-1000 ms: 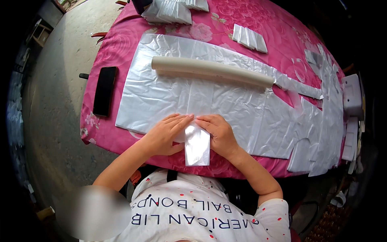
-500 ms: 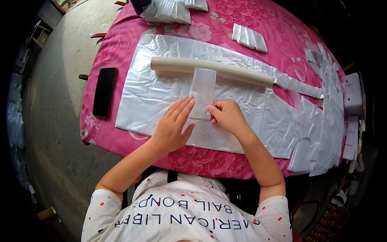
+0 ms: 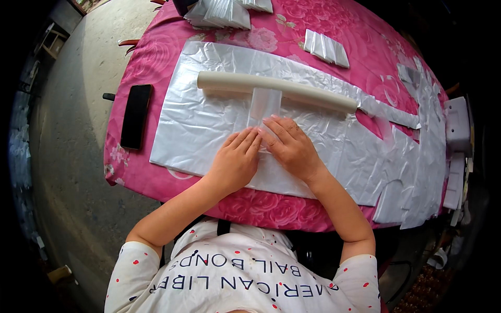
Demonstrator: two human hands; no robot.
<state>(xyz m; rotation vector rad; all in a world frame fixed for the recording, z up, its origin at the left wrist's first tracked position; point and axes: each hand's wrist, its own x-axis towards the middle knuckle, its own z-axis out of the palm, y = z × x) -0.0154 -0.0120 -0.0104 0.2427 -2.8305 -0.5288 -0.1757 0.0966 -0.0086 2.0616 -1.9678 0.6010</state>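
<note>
A narrow folded clear plastic bag (image 3: 265, 103) lies on a spread of silvery-white plastic bags (image 3: 209, 133). Its far end meets a long cream-coloured tube (image 3: 313, 95), which rests crosswise on the spread. My left hand (image 3: 237, 158) lies with straight fingers at the bag's near left side. From the right, my right hand (image 3: 293, 148) rests palm down over the bag's near part, fingers stretched out. The fingertips of both hands come close together, and the two hands cover the near end of the bag.
A pink flowered cloth (image 3: 151, 62) covers the table. A black phone (image 3: 136, 117) lies at the left. Folded plastic packets (image 3: 326, 48) sit at the far right, with a larger pile of packets (image 3: 222, 13) at the far edge. Crumpled plastic strips (image 3: 417, 156) hang at the right.
My right hand has gone from a pinch at the bag's near right edge to lying flat across it, further forward. My left hand has shifted slightly right.
</note>
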